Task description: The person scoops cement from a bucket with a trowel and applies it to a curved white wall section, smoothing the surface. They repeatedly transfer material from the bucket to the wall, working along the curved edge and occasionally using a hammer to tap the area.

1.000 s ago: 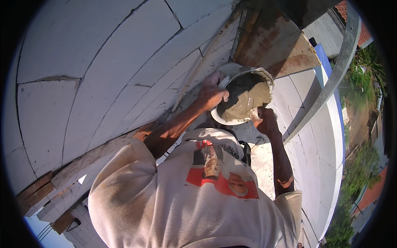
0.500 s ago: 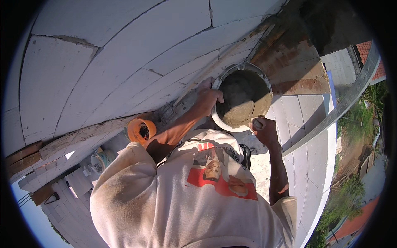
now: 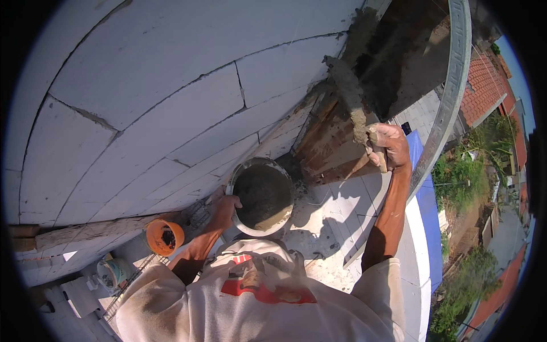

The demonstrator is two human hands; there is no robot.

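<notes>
My left hand (image 3: pixel 224 208) grips the near-left rim of a pale round bucket (image 3: pixel 232 219), with the thumb over the edge. Wet grey mortar (image 3: pixel 262 196) lies inside it, partly in shadow. My right hand (image 3: pixel 392 147) is raised to the right and is closed round the handle of a trowel (image 3: pixel 347 88). Grey mortar coats the trowel, so its blade is hard to make out. Its tip points up and left, close to a dark, wet-looking patch (image 3: pixel 393 62) beside the block wall.
A white block wall (image 3: pixel 142 62) runs along the left. Stained wooden boards (image 3: pixel 336 148) stand beyond the bucket. A long metal bar (image 3: pixel 453 91) curves past my right arm. An orange bucket (image 3: pixel 162 237) sits at left, and a blue sheet (image 3: pixel 424 211) hangs at the right edge.
My right hand has risen from the bucket's near-right rim, bringing the mortar-covered trowel up and away to the right. My left hand stays on the rim; the view has shifted.
</notes>
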